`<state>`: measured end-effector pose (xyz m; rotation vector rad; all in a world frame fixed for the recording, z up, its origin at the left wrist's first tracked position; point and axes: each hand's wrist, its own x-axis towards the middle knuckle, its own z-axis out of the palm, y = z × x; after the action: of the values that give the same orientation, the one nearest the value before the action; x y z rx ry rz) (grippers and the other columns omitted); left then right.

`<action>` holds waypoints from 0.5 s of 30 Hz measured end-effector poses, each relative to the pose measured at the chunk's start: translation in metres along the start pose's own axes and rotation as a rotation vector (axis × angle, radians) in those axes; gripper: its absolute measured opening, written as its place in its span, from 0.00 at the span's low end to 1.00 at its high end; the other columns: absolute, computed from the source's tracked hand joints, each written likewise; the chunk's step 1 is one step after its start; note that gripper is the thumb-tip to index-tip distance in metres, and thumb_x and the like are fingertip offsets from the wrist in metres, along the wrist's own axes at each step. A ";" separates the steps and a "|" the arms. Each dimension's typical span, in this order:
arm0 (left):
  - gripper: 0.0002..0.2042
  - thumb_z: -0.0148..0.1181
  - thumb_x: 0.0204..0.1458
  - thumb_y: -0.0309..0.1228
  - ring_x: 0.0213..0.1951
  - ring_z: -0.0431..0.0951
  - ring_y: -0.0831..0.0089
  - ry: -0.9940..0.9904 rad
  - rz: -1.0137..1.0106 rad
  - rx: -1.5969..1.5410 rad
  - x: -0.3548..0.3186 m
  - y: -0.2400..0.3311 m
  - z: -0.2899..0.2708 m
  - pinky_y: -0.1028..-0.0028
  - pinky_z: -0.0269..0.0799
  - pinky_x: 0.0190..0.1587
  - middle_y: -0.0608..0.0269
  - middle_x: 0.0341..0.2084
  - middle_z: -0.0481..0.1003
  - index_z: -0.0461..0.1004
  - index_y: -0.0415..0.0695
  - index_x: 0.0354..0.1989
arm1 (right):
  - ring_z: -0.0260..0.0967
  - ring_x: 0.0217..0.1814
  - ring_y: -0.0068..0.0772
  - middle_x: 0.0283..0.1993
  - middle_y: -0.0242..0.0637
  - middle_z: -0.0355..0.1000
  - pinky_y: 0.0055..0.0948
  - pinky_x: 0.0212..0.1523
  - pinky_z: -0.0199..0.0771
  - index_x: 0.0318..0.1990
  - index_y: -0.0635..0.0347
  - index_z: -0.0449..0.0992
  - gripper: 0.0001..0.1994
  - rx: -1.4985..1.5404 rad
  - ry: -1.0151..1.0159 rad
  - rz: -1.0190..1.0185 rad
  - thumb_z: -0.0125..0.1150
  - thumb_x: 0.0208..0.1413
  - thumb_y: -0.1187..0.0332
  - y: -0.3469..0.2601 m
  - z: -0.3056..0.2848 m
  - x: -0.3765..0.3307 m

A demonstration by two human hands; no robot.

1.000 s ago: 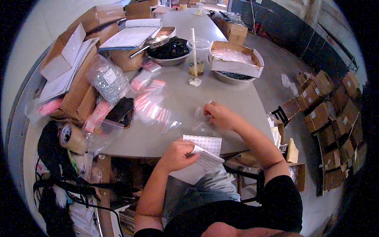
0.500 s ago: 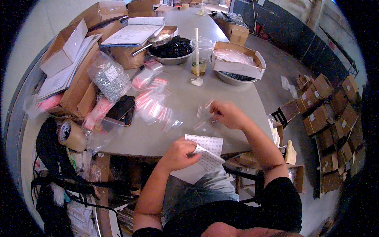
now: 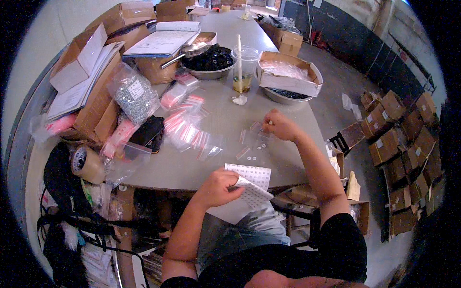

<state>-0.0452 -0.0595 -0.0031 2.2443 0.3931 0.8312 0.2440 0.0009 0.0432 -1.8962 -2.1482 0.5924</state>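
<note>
My left hand (image 3: 217,188) is closed on a white sheet of small printed labels (image 3: 254,174), gripped near the table's front edge. The sheet is bent, and part of it hangs over my lap. My right hand (image 3: 282,127) is farther forward with its fingers curled and pinched down at the tabletop (image 3: 283,165). Whatever its fingertips hold is hidden. Beside it lie several small clear zip bags (image 3: 243,152), with small round white dots on or next to them. More zip bags with red strips (image 3: 185,127) are fanned out to the left.
A bag of metal hardware (image 3: 137,96) leans on cardboard boxes (image 3: 98,108) at left, near a tape roll (image 3: 86,163). Beyond my hands stand a plastic cup with a straw (image 3: 244,67), a bowl of black parts (image 3: 207,72) and a carton of bags (image 3: 293,77) on another bowl.
My right hand has shifted a little to the right and farther away. More small bags and white dots show beside it. My left hand and the label sheet stay put.
</note>
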 end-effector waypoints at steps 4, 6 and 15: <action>0.06 0.64 0.41 0.27 0.31 0.77 0.58 0.015 0.009 -0.001 0.001 0.005 -0.003 0.66 0.71 0.39 0.54 0.27 0.77 0.76 0.39 0.26 | 0.63 0.50 0.45 0.39 0.48 0.69 0.36 0.49 0.66 0.34 0.64 0.74 0.11 -0.123 -0.089 -0.037 0.59 0.52 0.63 0.003 0.006 0.021; 0.06 0.63 0.41 0.27 0.30 0.77 0.58 0.020 0.012 0.011 0.001 0.004 -0.003 0.66 0.71 0.39 0.55 0.27 0.77 0.77 0.39 0.27 | 0.68 0.40 0.51 0.33 0.51 0.72 0.43 0.44 0.68 0.30 0.64 0.75 0.13 -0.172 0.081 -0.169 0.58 0.51 0.60 0.019 0.028 0.032; 0.06 0.63 0.41 0.26 0.31 0.77 0.58 0.010 0.000 -0.003 0.000 0.004 -0.001 0.65 0.71 0.40 0.54 0.27 0.77 0.77 0.39 0.27 | 0.66 0.46 0.42 0.36 0.42 0.71 0.36 0.45 0.67 0.34 0.59 0.76 0.13 0.059 0.136 -0.133 0.69 0.44 0.62 0.019 0.013 0.028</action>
<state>-0.0460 -0.0618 0.0003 2.2377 0.3960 0.8432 0.2512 0.0284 0.0209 -1.6962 -2.1250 0.4803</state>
